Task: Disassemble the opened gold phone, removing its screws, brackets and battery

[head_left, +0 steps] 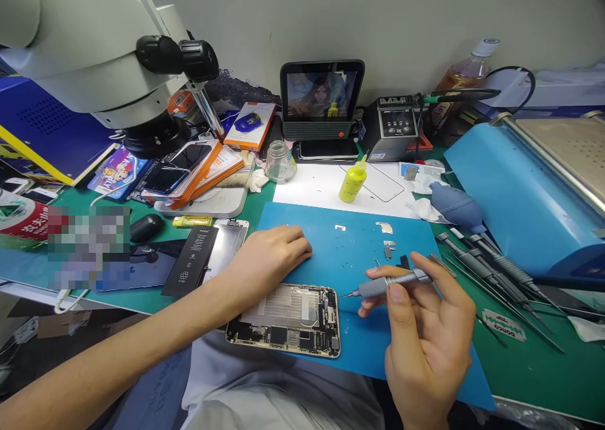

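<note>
My right hand (423, 335) holds a silver precision screwdriver (385, 286), its thin tip pointing left, a little apart from the right edge of an opened phone (283, 319). The phone lies on the blue mat (307, 219) with its board and inner metal surface showing. My left hand (271, 256) rests over the phone's far edge, fingers curled together; whatever is under the fingertips is hidden. Beyond the screwdriver lie small metal shield plates (386, 228), a small bracket (389, 249) and several tiny screws (347, 265).
A black phone battery (191, 260) lies beside a metal-backed screen (229, 241). A yellow bottle (353, 181) and a glass jar (280, 163) stand behind the mat. Tweezers (510, 301) and a razor blade (503, 325) lie right. A microscope (118, 58) overhangs the left.
</note>
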